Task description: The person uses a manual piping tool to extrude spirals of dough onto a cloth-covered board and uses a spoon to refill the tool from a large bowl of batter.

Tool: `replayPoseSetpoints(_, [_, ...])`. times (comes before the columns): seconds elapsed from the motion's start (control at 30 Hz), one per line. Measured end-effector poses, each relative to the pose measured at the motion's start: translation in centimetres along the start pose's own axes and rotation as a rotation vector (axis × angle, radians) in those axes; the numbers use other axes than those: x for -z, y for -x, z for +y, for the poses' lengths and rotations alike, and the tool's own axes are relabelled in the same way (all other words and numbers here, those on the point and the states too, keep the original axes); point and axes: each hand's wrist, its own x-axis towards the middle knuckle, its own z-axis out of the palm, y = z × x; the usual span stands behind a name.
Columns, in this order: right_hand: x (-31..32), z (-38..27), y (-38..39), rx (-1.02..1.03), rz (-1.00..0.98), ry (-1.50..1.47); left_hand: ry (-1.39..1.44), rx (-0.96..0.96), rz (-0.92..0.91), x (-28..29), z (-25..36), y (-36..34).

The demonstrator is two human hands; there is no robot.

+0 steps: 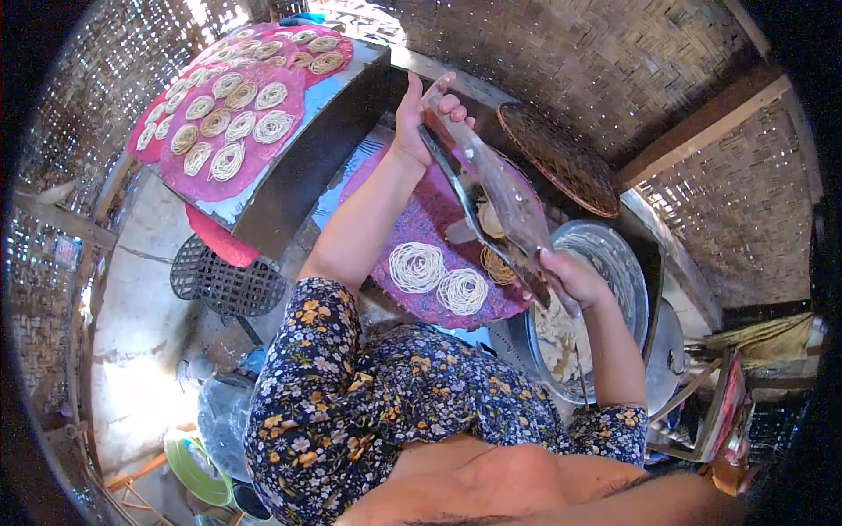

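Note:
Both my hands hold a long wooden press [509, 193] made of two bars with a dark piece between them, slanting over a round purple-pink cloth [412, 215]. My left hand [425, 118] is closed around its far end, and my right hand [574, 279] grips the near end. Below it on the cloth lie two pale coils of thin strands, one larger coil [417, 267] and another coil [462, 291] touching or nearly touching it. A browner coil [497, 266] shows partly behind the press. Strands coming from the press cannot be made out.
A metal basin [646, 302] with pale dough [554, 337] stands at the right. Several coils lie on a pink cloth [298, 92] over a raised box at the far left. A round woven tray [561, 158] leans against the woven wall; a dark slatted stool [228, 276] stands at the left.

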Motion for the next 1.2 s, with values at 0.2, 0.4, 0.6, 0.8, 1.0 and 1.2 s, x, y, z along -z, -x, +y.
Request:
replayPoseSetpoints(0.2, [-0.8, -3.5, 3.2, 0.102, 0.136, 0.127, 0.044, -0.047, -0.059, -2.4, 0.0, 0.5])
replayPoseSetpoints(0.4, [-1.9, -5.0, 3.1, 0.158, 0.173, 0.206, -0.074, -0.143, -0.108, -4.9, 2.5, 0.1])
replayPoseSetpoints(0.6, [-1.5, -4.8, 5.1, 0.138, 0.255, 0.256, -0.04, -0.117, -0.161, -5.9, 0.7, 0.8])
replayPoseSetpoints(0.8, [-2.3, -7.0, 4.6, 0.23, 0.341, 0.358, -0.064, -0.145, -0.217, -7.0, 2.5, -0.6])
replayPoseSetpoints(1.0, [-2.3, -5.4, 4.5, 0.219, 0.249, 0.301, -0.053, -0.07, -0.165, -7.8, 2.8, 1.1])
replayPoseSetpoints(1.2, [-1.9, -3.4, 5.3, 0.175, 0.303, 0.264, -0.078, -0.086, -0.114, -5.9, -0.5, 1.4])
